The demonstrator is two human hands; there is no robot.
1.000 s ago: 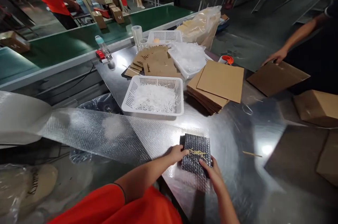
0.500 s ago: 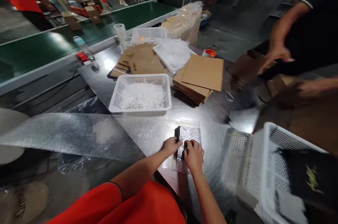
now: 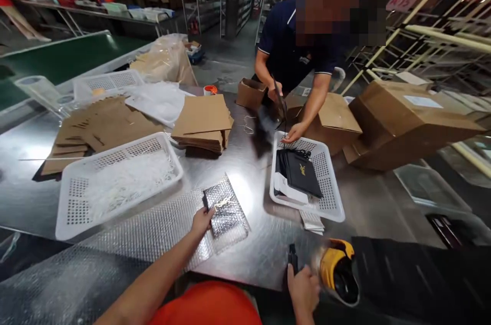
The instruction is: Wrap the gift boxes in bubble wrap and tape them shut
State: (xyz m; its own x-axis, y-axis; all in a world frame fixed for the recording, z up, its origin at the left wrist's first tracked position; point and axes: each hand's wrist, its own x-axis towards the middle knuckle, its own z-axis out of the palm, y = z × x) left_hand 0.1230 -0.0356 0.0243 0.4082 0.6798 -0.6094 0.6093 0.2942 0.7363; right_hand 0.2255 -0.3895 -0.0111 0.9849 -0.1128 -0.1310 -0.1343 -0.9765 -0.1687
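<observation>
Metal table (image 3: 253, 261), cardboard (image 3: 205, 115), baskets (image 3: 327, 179), left fingers (image 3: 209, 213) clamping wrapped box (image 3: 227, 208), right fingers (image 3: 313, 283) clamping tool (image 3: 293, 257)

**Occlusion, Cropping and Blur**

Hidden in part: left edge of wrapped black box (image 3: 225, 211), under left hand (image 3: 202, 220); lower end of black tool (image 3: 293, 255), behind right hand (image 3: 304, 286). Cut off at lower left: bubble wrap (image 3: 99, 256). Too small to read: carton label (image 3: 422, 101). Masked: co-worker's head (image 3: 340, 0).
</observation>
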